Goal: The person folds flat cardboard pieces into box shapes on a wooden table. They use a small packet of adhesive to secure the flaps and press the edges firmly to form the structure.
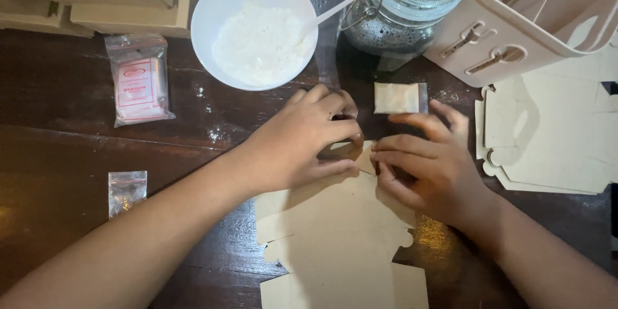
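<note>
Left hand (pixel 309 138) and right hand (pixel 428 164), both with fingers curled and pinching the top flap of a flat die-cut cardboard box blank (pixel 338 244), which lies on the dark wooden counter (pixel 58 154) at 6 o'clock from the hands. At 12 o'clock of the right hand, just beside its fingertips: a small sealed packet of white powder (pixel 400 98); at 11 o'clock, a white bowl of powder (pixel 255 29) with a white spoon (pixel 328 13); at 12 to 1 o'clock, a clip-top glass jar (pixel 402 6). At 9 o'clock, well apart: two small plastic bags (pixel 137 77) (pixel 127 191); at 3 o'clock, a stack of flat blanks (pixel 547 135) under an assembled cardboard carrier (pixel 515 26).
</note>
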